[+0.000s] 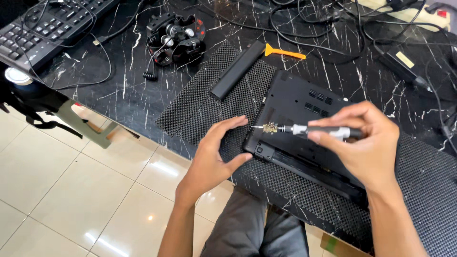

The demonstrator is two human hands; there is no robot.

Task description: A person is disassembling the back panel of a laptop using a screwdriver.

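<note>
Here, at centre right of the frame, the right hand [366, 143] grips a slim grey electric screwdriver [319, 131] lying level, its tip carrying a small brass-coloured piece [270, 127] over the left edge of an upturned black laptop [304, 109]. The left hand [214, 152] is spread open, empty, fingertips near that tip. The laptop lies on a black mesh mat [204, 104] on the marbled bench [124, 90]. Above it lie a long black battery [236, 70] and an orange pry tool [283, 53]; a round screwdriver-bit holder [175, 38], keyboard [43, 28] and tangled cables [333, 33] crowd the top.
</note>
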